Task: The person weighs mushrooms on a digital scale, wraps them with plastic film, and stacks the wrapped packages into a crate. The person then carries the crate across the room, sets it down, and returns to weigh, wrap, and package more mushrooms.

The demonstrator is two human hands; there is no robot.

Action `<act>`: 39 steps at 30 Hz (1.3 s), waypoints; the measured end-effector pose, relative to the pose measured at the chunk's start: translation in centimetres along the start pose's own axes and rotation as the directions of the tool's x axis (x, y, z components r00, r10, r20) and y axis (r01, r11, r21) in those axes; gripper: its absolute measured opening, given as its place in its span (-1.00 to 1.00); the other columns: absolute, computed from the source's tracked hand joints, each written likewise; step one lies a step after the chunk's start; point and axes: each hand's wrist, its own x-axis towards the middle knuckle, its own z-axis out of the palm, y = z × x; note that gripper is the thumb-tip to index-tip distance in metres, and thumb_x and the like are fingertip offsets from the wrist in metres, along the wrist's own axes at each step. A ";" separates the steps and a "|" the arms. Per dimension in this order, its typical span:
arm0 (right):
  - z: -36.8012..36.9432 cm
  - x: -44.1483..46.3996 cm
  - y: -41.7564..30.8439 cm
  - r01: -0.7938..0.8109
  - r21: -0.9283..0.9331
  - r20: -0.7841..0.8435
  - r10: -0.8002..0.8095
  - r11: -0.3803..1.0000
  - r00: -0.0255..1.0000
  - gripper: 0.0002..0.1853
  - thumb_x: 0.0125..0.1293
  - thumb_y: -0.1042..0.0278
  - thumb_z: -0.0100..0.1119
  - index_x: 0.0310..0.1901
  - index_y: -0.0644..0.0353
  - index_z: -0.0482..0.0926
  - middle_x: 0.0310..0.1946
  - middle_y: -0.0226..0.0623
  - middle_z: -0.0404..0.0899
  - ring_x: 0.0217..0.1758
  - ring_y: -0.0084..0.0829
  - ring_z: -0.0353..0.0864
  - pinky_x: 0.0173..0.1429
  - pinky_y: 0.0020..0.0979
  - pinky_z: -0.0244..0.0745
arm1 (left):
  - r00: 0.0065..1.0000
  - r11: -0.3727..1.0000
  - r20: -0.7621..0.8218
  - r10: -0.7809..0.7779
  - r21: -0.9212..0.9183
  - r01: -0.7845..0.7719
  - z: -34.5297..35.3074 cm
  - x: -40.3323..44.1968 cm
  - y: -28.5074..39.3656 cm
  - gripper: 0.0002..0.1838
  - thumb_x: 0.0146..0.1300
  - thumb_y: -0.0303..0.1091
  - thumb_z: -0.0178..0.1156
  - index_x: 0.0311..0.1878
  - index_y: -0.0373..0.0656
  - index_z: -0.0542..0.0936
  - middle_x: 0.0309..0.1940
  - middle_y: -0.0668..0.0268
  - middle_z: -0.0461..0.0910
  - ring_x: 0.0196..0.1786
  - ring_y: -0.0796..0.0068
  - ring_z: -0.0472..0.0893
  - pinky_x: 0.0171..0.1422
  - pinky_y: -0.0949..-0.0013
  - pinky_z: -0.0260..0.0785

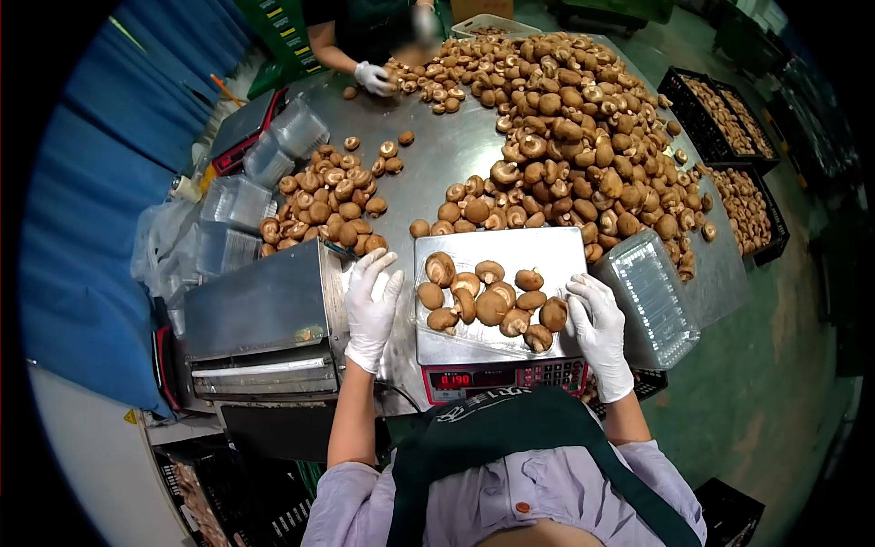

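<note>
Several brown mushrooms (493,307) lie in a clear tray on the steel plate of a scale (501,244), whose red display shows 0.190. My left hand (370,305), in a white glove, is raised left of the scale with its fingers apart and nothing in it. At the scale's right edge, my right hand (597,324), gloved too, has its fingers spread beside the tray and the mushrooms. Stacked clear plastic trays (647,299) stand just right of it. Beyond the scale rises a large pile of mushrooms (583,128).
A smaller mushroom heap (324,201) lies at the left, near clear containers (239,202) and a metal box machine (260,305). Across the table (428,137) a co-worker's gloved hand (374,78) touches mushrooms. Black crates (743,205) of mushrooms stand on the floor at the right.
</note>
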 end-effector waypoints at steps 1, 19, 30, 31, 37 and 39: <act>0.1 -0.3 0.1 -0.002 -0.002 0.005 0.002 1.000 1.000 -0.78 0.20 0.45 0.20 -0.11 0.25 0.58 -0.05 -0.12 0.57 0.15 -0.13 0.46 0.25 -0.24 0.34 | 0.999 0.999 0.003 0.036 0.006 -0.036 0.1 0.2 0.1 -0.67 0.18 -0.28 0.26 0.00 -0.18 0.60 0.07 0.12 0.50 0.16 0.18 0.47 0.27 0.25 0.28; 6.2 6.0 1.7 0.440 -0.244 0.239 -0.386 0.864 0.891 -0.49 -0.01 0.10 0.35 0.02 0.05 0.56 0.13 -0.06 0.41 0.24 0.05 0.30 0.31 -0.08 0.24 | 0.940 0.913 0.326 0.097 0.347 -0.215 6.4 -1.1 2.3 -0.30 0.05 0.17 0.22 0.24 0.05 0.46 0.24 0.13 0.40 0.43 -0.16 0.04 0.45 -0.24 -0.23; 5.9 5.6 1.1 0.459 -0.243 0.316 -0.378 0.855 0.870 -0.45 -0.01 0.09 0.35 0.06 0.04 0.53 0.13 -0.13 0.43 0.22 0.00 0.32 0.25 -0.12 0.33 | 0.930 0.917 0.361 0.068 0.345 -0.201 5.9 -1.7 1.7 -0.36 0.05 0.18 0.23 0.18 0.06 0.52 0.19 0.14 0.44 0.42 -0.17 0.02 0.44 -0.27 -0.25; 5.9 5.6 1.0 0.463 -0.232 0.312 -0.386 0.856 0.868 -0.46 0.00 0.09 0.34 0.06 0.05 0.52 0.11 -0.15 0.44 0.20 -0.01 0.33 0.24 -0.12 0.33 | 0.931 0.921 0.359 0.061 0.340 -0.191 6.0 -1.7 1.7 -0.36 0.05 0.18 0.24 0.17 0.05 0.53 0.20 0.14 0.43 0.42 -0.17 0.02 0.44 -0.27 -0.24; 5.1 5.4 1.8 0.457 -0.288 0.306 -0.372 0.841 0.877 -0.33 -0.04 0.01 0.36 0.14 0.10 0.47 0.26 0.10 0.27 0.35 0.07 0.20 0.37 -0.05 0.12 | 0.927 0.997 0.372 -0.039 0.080 0.010 4.8 -0.4 0.9 -0.43 0.15 0.18 0.14 0.07 -0.05 0.59 0.22 0.13 0.43 0.44 -0.12 0.05 0.48 -0.19 -0.30; 4.3 4.8 2.2 0.393 -0.182 0.212 -0.354 0.901 0.911 -0.33 -0.01 0.08 0.35 0.15 0.18 0.44 0.28 0.13 0.23 0.35 0.09 0.19 0.38 -0.08 0.12 | 0.969 1.000 0.247 -0.023 -0.009 0.026 4.7 0.3 -0.4 -0.54 0.22 0.03 0.14 -0.01 -0.14 0.61 0.19 0.11 0.47 0.38 -0.06 0.22 0.48 -0.01 -0.10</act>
